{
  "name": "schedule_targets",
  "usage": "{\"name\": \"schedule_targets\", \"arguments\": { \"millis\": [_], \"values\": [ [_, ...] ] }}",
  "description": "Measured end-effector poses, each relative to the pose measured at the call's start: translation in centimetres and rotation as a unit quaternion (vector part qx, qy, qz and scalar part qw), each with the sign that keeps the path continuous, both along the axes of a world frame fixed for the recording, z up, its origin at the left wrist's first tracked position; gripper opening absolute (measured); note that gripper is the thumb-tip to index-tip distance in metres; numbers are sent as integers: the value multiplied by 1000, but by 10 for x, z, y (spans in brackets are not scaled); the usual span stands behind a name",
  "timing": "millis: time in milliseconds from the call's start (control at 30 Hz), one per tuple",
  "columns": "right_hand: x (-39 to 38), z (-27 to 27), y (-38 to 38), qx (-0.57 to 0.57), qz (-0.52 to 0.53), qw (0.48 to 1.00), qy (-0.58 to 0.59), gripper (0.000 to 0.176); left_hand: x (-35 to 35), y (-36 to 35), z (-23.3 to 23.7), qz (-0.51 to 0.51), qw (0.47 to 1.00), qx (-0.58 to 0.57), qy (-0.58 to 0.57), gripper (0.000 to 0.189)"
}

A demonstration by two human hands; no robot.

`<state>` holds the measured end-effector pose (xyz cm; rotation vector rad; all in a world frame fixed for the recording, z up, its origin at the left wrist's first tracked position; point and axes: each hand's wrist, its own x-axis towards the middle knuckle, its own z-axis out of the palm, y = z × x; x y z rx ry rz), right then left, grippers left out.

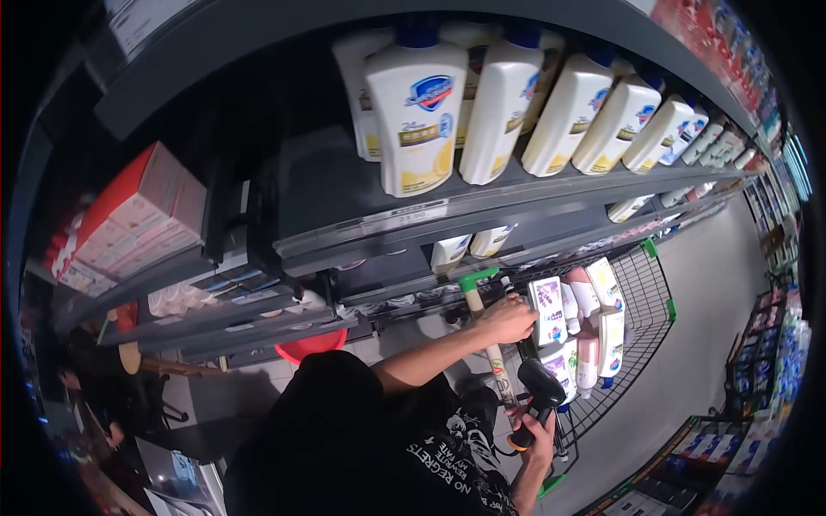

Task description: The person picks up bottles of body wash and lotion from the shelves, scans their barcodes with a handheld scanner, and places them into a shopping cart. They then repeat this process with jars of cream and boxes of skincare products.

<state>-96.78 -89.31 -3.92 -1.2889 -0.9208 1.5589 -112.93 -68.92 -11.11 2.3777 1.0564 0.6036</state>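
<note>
My right hand (538,439) is wrapped around the grip of a black handheld barcode scanner (542,384), which has orange at its lower end. My left hand (508,320) is closed near the handle bar (486,331) of a shopping cart; what its fingers hold, if anything, is hidden. Beside that hand, a white bottle with a purple flower label (546,308) lies in the cart. Around it are several more bottles, among them a pink one (588,361) and a white one with a yellow label (611,340).
Cream body wash bottles (422,120) with blue caps stand on the dark shelf (344,224) ahead. The wire cart (650,318) has green corners. Red and white boxes (142,215) sit on the left shelf. A red round object (311,346) is below. Another person's hand (114,436) shows at lower left.
</note>
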Motion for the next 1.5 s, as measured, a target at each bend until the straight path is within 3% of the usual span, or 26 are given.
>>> {"name": "schedule_targets", "arguments": {
  "millis": [67,233,267,333,367,400,467,500,567,600,633,667,700,733,800,833,867,900,933,1000,1200,1333,1433,1500],
  "values": [
    [0,2,-1,-15,-44,998,46,50,-3,-5,5,26,1000,-5,-7,25],
    [-7,12,5,-17,2,999,42,55,-30,-38,38,104,990,-83,-45,33],
    [-5,11,6,-18,7,999,41,55,-36,-47,26,109,989,-84,-46,33],
    [0,8,6,-14,53,997,53,56,-53,-70,1,126,955,138,-232,28],
    [1,8,5,-13,60,997,51,56,-62,-84,-2,115,937,184,-273,32],
    [-1,9,4,-9,59,997,50,56,-73,-102,-4,122,938,180,-269,32],
    [-5,11,3,-17,49,996,67,58,-89,-152,-13,233,919,70,-312,32],
    [-8,13,1,-21,45,997,53,59,-94,-178,-47,280,904,-89,-311,33],
    [-13,19,1,-30,54,997,44,55,-113,-239,-155,330,809,-354,-333,34],
    [-14,20,-2,-38,56,997,47,54,-136,-276,-192,362,802,-434,-193,33],
    [-16,23,-5,-72,35,996,34,54,-155,-328,-250,411,774,-456,-157,35],
    [-15,22,-6,-84,31,995,41,54,-176,-390,-288,411,841,-351,20,35],
    [-16,22,-6,-68,44,996,35,54,-188,-436,-308,501,722,-464,112,29],
    [-18,21,-5,-53,59,996,29,53,-196,-468,-270,618,605,-495,83,23],
    [-21,20,-10,-68,49,996,17,52,-216,-527,-267,647,539,-538,49,21],
    [-22,19,-11,-66,48,997,10,53,-225,-557,-272,517,720,-446,125,21],
    [-31,27,-14,-68,41,997,-11,55,-232,-578,-274,349,858,-325,190,22],
    [-33,28,-17,-61,53,997,-17,55,-232,-579,-259,375,849,-365,71,21],
    [-36,29,-18,-53,64,996,-23,55,-214,-567,-231,508,756,-412,26,14],
    [-44,31,-24,-54,68,996,-23,55,-199,-549,-233,537,668,-515,27,17],
    [-73,34,-41,-29,51,997,-49,54,-208,-511,-239,528,710,-462,-64,22],
    [-93,26,-60,-28,5,995,-94,52,-265,-455,-245,497,756,-414,-100,25],
    [-106,18,-70,-6,-17,994,-112,39,-311,-399,-205,490,725,-474,-98,33],
    [-119,13,-78,11,-27,987,-156,42,-340,-365,-177,442,808,-379,-88,32]
  ]
}}
